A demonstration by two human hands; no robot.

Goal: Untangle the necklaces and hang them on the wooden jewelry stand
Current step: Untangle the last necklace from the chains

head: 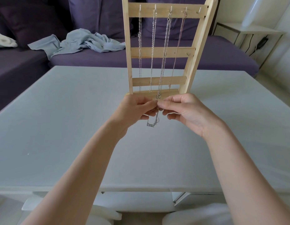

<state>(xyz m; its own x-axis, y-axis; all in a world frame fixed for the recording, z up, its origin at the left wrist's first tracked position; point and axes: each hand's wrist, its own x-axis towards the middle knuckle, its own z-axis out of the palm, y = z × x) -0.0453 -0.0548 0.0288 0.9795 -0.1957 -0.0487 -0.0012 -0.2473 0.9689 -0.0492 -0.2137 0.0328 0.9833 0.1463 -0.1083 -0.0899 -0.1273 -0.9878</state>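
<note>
A tall wooden jewelry stand stands upright on the pale table, with small metal hooks along its top bar. Several silver necklaces hang from those hooks down to its base; one ends in a small bow-shaped pendant. Just in front of the base, my left hand and my right hand meet, both pinching a bunched silver chain. Its nameplate pendant dangles below my fingers above the table. The chain's upper part is hidden by my fingertips.
A purple sofa runs behind the table, with a crumpled light-blue cloth on its seat. A white side table with cables stands at the far right. The table's front edge lies near my elbows.
</note>
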